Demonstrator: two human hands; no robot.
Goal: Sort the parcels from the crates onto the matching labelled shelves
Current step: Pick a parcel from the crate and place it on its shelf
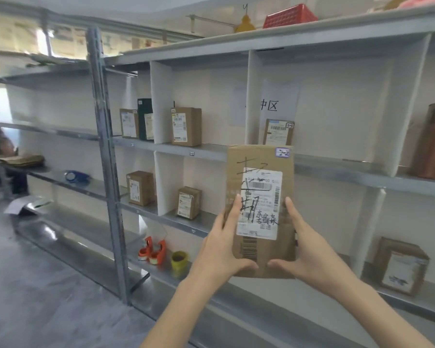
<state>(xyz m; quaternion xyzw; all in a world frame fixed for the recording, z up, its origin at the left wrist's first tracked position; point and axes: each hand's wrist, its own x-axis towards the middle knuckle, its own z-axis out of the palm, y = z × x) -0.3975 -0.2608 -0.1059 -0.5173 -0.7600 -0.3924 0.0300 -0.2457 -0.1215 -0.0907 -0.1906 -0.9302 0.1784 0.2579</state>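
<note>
I hold a tall brown cardboard parcel (261,252) upright in front of the grey metal shelving (211,149). It carries a white shipping label with handwritten marks and a small sticker at its top right corner. My left hand (221,249) grips its left edge, thumb under the bottom. My right hand (304,249) grips its right edge the same way. Behind the parcel's top, a smaller labelled box (278,131) stands in a middle-shelf compartment under a paper sign (269,105). Small number tags mark the shelf edges.
White dividers split the shelves into compartments. Brown boxes (186,126) stand on the middle shelf, two more (189,202) one level down, one box (401,266) low right. Orange tape dispensers (152,251) and a yellow cup (179,259) sit on the lower shelf. A red basket (290,15) rests on top.
</note>
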